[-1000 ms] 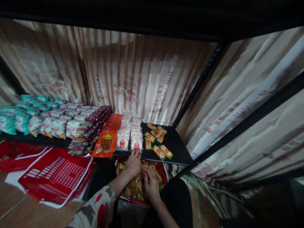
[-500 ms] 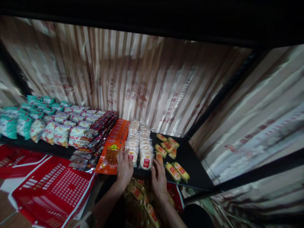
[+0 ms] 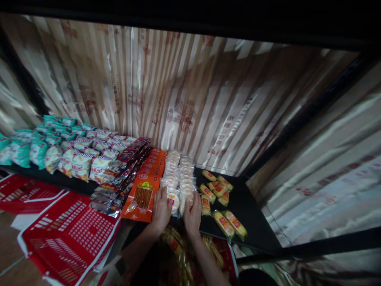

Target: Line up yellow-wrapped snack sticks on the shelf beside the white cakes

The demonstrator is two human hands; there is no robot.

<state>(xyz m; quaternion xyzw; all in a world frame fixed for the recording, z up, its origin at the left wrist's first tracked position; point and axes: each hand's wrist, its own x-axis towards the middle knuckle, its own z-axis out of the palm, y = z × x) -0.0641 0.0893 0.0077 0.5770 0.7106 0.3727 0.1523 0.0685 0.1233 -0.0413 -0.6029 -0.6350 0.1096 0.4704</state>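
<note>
Two rows of clear-wrapped round white crackers or cakes, a left row (image 3: 171,178) and a right row (image 3: 187,180), run front to back on the black shelf (image 3: 253,214). My left hand (image 3: 161,208) lies at the front of the left row with fingers stretched, between it and a flat orange snack packet (image 3: 143,188). At the front of the right row, my right hand (image 3: 193,212) has its thumb and fingers spread over the foremost packet, partly covering it. Whether it grips that packet is unclear. Small yellow wrapped cakes (image 3: 220,188) lie loosely right of my right hand.
Stacked dark shiny packets (image 3: 122,178), white snack bags (image 3: 81,165) and teal bags (image 3: 38,153) line the shelf leftward. Below are a red basket (image 3: 76,234) and more yellow packets (image 3: 175,244) near my forearms. A black beam (image 3: 190,16) crosses overhead; striped sheeting (image 3: 178,91) hangs behind.
My right hand has moved from beside the right row onto its foremost packet. My left hand stays at the front of the left row. The view has shifted slightly.
</note>
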